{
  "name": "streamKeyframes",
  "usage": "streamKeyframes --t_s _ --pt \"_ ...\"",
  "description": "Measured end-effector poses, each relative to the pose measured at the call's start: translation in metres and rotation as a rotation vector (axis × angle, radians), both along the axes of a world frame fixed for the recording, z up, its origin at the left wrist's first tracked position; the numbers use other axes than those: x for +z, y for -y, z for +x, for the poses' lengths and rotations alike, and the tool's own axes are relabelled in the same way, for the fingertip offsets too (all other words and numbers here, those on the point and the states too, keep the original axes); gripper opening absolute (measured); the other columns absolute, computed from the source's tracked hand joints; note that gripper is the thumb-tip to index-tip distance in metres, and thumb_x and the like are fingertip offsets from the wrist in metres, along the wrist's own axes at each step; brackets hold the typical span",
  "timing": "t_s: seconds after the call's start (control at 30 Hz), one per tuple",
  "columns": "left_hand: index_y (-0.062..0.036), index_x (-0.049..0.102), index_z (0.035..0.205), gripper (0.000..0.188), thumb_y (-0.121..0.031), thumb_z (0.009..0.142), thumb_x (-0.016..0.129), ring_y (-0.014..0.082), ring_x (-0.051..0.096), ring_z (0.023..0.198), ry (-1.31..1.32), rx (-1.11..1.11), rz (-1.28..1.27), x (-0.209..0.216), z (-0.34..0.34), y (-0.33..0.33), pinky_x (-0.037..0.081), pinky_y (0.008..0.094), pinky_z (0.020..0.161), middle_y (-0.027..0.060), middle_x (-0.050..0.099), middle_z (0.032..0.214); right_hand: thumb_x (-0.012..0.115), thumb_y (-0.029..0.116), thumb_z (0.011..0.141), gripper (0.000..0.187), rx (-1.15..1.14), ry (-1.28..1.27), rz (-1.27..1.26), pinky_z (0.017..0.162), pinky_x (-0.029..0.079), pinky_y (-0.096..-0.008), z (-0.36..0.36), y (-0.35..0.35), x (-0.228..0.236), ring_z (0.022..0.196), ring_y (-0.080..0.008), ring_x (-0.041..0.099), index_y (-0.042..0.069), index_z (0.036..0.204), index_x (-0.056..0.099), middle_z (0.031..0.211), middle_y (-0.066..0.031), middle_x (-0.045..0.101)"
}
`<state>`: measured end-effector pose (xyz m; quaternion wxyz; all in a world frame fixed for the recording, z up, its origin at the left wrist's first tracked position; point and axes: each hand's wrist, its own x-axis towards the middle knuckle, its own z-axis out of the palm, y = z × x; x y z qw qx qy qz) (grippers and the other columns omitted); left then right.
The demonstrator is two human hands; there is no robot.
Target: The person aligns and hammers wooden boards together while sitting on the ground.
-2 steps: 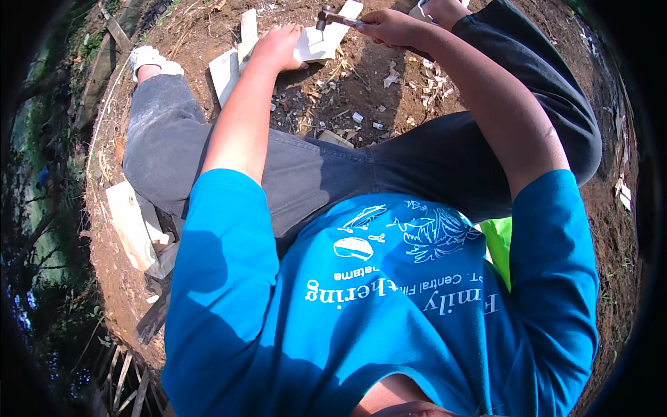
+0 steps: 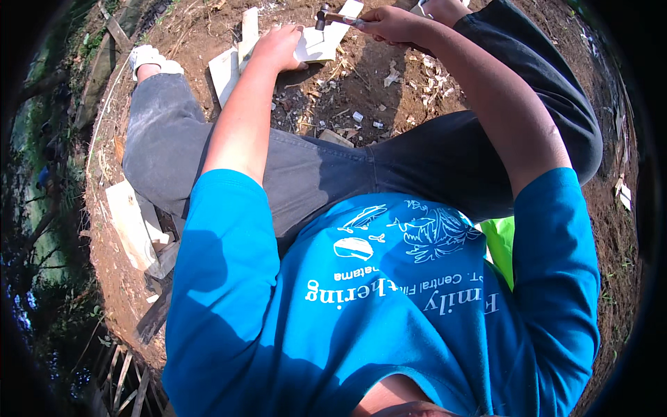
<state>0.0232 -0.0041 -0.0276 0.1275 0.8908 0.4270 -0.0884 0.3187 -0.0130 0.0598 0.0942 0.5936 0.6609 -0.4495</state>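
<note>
My right hand (image 2: 390,26) is closed around the handle of a hammer (image 2: 340,18) at the top of the view. The hammer's dark head hangs just over a pale wooden board (image 2: 319,47); whether it touches the wood I cannot tell. My left hand (image 2: 279,47) lies at the board's left end with its fingers bent around the edge, steadying it. Under and beside my left forearm are more pale wood pieces (image 2: 224,73), one reaching up past the hand (image 2: 249,26). A nail under the hammer head is too small to make out.
My legs in dark trousers (image 2: 313,163) spread around the work on bare brown soil (image 2: 368,76). Wood chips (image 2: 434,87) and small white offcuts (image 2: 357,117) litter the ground. Cut boards (image 2: 132,226) lie beyond my left thigh. Something bright green (image 2: 500,243) shows by my right side.
The hammer head has shifted very slightly to the left. My left hand and the board look the same.
</note>
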Motion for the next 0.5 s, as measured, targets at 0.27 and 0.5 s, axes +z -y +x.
streamKeyframes --t_s 0.27,0.5 --pt "-0.0146 0.049 0.149 0.095 -0.044 0.069 0.09 0.0343 0.059 0.125 -0.008 -0.025 0.0 -0.004 -0.018 0.004 0.053 0.0446 0.104 0.0112 0.061 0.136 0.059 0.044 0.102 0.046 0.052 -0.026 0.088 0.076 0.055 -0.0391 -0.019 -0.017 -0.002 0.082 -0.026 0.07 0.007 0.128 0.069 0.096 -0.0124 0.076" --pt "-0.0163 0.048 0.15 0.099 -0.046 0.067 0.091 0.0331 0.059 0.127 -0.115 0.005 -0.05 0.007 0.008 0.001 0.053 0.0451 0.106 0.0086 0.059 0.142 0.059 0.04 0.101 0.042 -0.115 -0.023 0.211 0.081 0.054 -0.0406 -0.018 -0.017 0.004 0.088 -0.0294 0.071 0.008 0.127 0.07 0.102 -0.014 0.077"
